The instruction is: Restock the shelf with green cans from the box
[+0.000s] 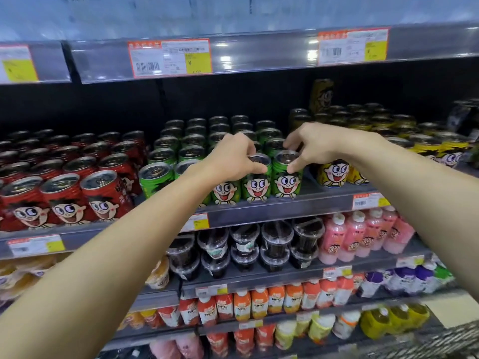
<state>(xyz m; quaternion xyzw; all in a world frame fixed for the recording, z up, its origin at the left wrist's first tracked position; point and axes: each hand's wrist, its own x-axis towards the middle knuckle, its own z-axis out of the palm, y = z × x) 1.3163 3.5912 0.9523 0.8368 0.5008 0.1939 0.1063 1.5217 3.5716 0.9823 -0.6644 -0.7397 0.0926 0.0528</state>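
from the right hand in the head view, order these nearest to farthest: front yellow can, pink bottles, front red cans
Measured from the right hand:
1. Front yellow can, just below and right of it on the same shelf.
2. Pink bottles, one shelf down, to the right.
3. Front red cans, far left on the can shelf.

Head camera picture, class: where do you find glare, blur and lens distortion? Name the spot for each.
Head view: glare spots sit on the upper shelf's clear price rail; the label print there is too soft to read; the bottom right corner near the yellow pouches is smeared; shelf edges bow and tilt from the wide lens; the front green cans under both hands are sharpest.
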